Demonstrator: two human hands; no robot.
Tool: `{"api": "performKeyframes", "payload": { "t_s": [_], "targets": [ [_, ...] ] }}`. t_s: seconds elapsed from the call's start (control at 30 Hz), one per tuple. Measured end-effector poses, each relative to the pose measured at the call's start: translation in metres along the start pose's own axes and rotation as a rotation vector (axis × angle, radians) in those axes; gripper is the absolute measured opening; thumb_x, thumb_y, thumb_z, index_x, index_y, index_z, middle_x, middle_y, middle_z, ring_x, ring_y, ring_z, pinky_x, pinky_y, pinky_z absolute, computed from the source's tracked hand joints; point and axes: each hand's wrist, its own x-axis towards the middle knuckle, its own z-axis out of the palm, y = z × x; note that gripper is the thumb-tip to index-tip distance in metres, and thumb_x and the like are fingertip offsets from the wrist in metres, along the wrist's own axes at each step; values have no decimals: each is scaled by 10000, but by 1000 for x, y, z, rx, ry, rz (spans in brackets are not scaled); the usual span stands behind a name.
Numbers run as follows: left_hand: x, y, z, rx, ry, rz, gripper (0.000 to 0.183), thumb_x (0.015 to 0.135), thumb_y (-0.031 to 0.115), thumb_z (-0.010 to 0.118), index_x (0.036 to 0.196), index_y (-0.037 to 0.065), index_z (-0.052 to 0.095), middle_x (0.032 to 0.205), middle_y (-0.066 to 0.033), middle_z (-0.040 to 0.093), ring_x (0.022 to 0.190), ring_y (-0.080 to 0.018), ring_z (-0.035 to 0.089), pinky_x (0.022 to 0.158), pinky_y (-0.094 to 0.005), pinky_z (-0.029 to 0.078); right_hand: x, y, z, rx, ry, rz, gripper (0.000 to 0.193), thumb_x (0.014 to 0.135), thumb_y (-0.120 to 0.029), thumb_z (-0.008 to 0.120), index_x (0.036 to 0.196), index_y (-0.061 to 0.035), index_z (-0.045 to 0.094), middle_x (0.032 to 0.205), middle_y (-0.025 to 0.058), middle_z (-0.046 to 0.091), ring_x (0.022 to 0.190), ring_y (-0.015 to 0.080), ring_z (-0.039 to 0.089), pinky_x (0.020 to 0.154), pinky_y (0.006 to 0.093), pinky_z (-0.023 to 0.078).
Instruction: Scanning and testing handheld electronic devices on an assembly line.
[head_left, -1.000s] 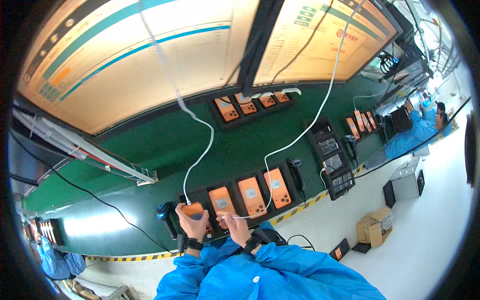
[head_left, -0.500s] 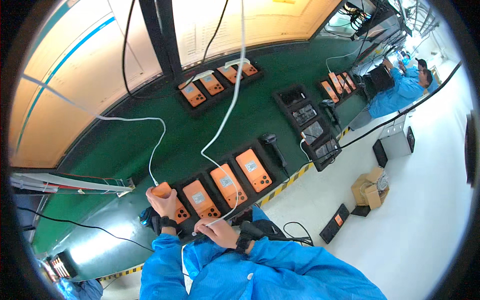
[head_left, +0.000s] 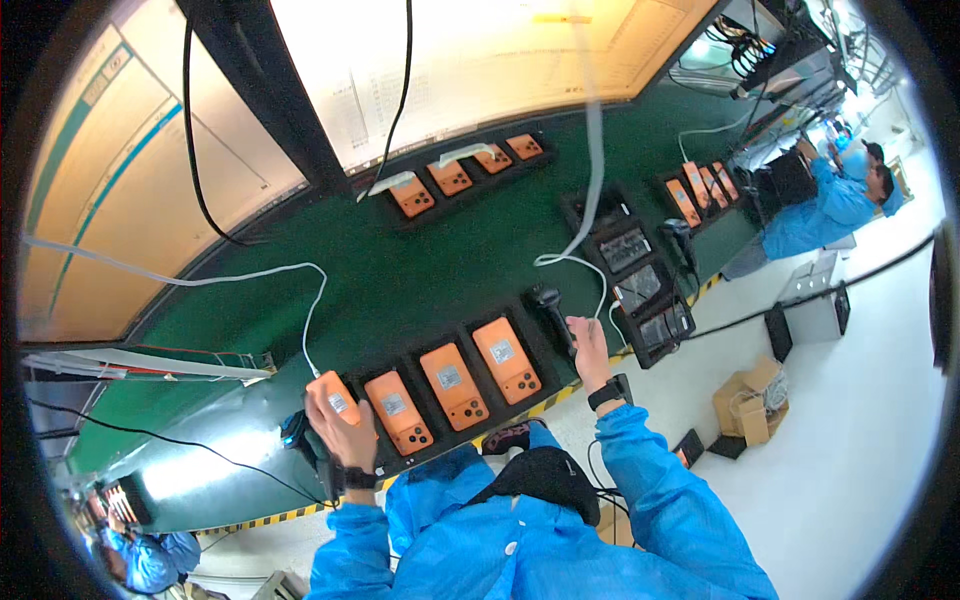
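Observation:
My left hand is closed around the leftmost orange phone, at the left end of a black tray. A white cable runs into that phone's top edge. Three more orange phones lie in the tray with labelled backs up: one beside my left hand, one in the middle and one at the right. My right hand is closed beside a black handheld scanner. A second white cable leads into its fingers; the cable's end is hidden.
Farther back, another tray holds several orange phones under white strips. To the right is a black tray with dark devices. Large lit screens stand behind the green table. A co-worker is at the far right. A cardboard box stands on the floor.
My right hand has moved right, from the tray's front edge to beside the scanner, and the white cable has swung with it. My left hand has slid lower over the leftmost phone.

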Motion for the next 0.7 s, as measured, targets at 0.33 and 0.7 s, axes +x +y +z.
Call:
{"api": "performKeyframes", "payload": {
  "t_s": [0.33,0.7],
  "targets": [
    [-69,61,17,-950,-575,-574,362,810,37,587,1154,1,480,987,-99,598,786,-121,589,653,-237,500,53,93,35,-325,-123,-62,409,747,-277,682,898,-68,364,721,134,421,643,352,462,627,413,394],
    [-69,82,60,-989,-598,-556,210,821,70,585,1021,10,568,857,-77,633,739,-125,601,634,-243,493,0,-26,-23,422,-688,355,220,840,-21,525,1039,-42,436,900,82,589,564,132,529,456,266,435]
  ]
}}
